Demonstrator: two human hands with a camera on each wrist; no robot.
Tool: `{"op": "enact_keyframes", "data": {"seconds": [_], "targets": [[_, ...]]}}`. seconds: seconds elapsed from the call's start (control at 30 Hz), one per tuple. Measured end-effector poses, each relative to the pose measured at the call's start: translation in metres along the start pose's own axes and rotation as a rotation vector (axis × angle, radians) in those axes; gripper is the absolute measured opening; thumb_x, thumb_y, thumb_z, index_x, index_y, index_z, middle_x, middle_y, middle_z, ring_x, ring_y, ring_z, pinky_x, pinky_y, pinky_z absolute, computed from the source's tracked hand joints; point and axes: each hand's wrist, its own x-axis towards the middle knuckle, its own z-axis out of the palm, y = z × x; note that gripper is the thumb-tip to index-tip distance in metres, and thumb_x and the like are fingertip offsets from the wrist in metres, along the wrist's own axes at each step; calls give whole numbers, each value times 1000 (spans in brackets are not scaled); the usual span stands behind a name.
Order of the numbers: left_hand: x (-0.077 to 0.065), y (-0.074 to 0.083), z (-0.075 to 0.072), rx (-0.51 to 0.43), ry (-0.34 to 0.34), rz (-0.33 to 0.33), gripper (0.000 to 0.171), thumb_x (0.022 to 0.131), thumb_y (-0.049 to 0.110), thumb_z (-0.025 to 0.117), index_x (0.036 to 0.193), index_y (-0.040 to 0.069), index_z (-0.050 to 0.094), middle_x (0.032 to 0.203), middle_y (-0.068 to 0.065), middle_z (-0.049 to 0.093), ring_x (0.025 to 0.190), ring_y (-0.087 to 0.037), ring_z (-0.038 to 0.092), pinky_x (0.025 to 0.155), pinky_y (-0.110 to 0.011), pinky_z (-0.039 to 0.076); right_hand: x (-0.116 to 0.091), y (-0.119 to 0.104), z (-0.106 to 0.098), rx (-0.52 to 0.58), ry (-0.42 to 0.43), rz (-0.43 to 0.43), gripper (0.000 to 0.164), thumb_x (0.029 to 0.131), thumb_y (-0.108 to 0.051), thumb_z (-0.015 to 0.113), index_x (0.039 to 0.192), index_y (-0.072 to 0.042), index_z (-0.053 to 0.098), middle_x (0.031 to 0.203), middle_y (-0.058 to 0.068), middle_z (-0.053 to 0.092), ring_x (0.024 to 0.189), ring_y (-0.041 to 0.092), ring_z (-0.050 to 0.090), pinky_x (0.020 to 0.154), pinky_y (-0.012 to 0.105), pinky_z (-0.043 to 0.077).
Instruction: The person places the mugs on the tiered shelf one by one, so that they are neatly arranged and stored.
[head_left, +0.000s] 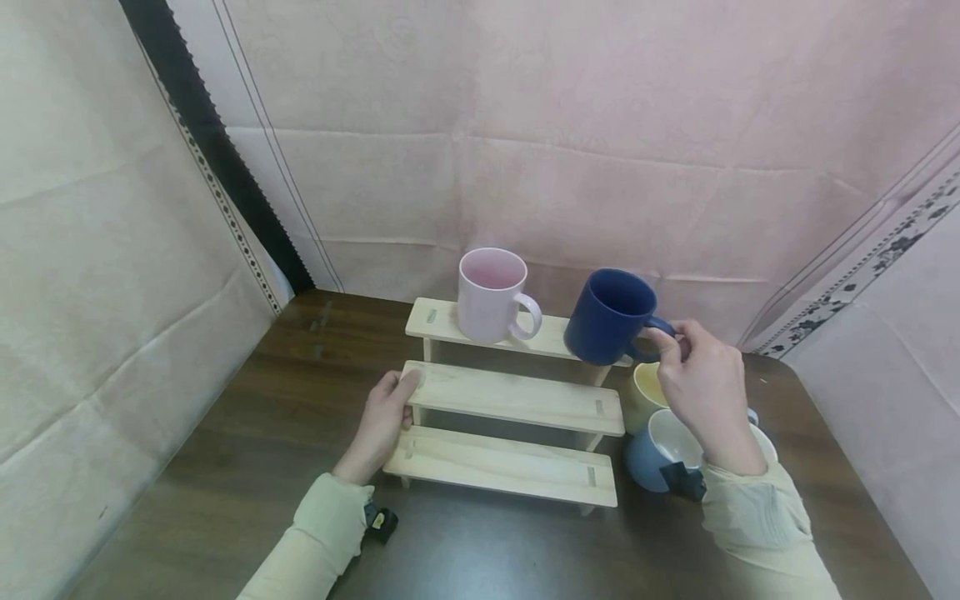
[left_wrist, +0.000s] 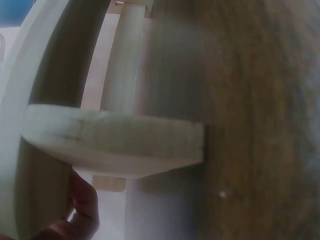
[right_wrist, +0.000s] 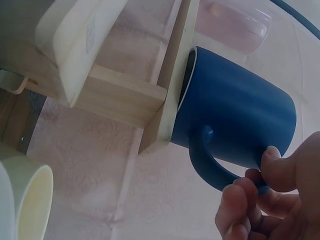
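My right hand (head_left: 705,383) pinches the handle of a dark blue mug (head_left: 609,321) between thumb and fingers. The mug tilts slightly, its base at the right end of the top tier of a three-tier wooden shelf (head_left: 510,397). In the right wrist view, the blue mug (right_wrist: 240,105) has its base right against the board. A pale pink mug (head_left: 486,304) stands upright on the left part of that same tier. With thumb on top and fingers below, my left hand (head_left: 382,421) grips the left end of the middle tier.
Right of the shelf, a yellow mug (head_left: 647,392) and a light blue mug (head_left: 651,457) stand close together on the dark wooden table (head_left: 465,554). Another white-lined cup (head_left: 765,446) shows partly behind my right wrist. Pale cloth (head_left: 600,125) hangs behind and at both sides.
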Motion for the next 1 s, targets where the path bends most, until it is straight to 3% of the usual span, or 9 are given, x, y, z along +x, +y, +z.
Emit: {"op": "enact_keyframes", "data": {"seconds": [1.0], "targets": [[0,0,0,8,2,3,39,100,44,51,98,5,51,68,-2,41,56,-18,41,53,-26,36,10,-18,14,48,1,-75,31,95,-30,64,94,1,68,58,5,56,51,24,49,52,36,35]]}}
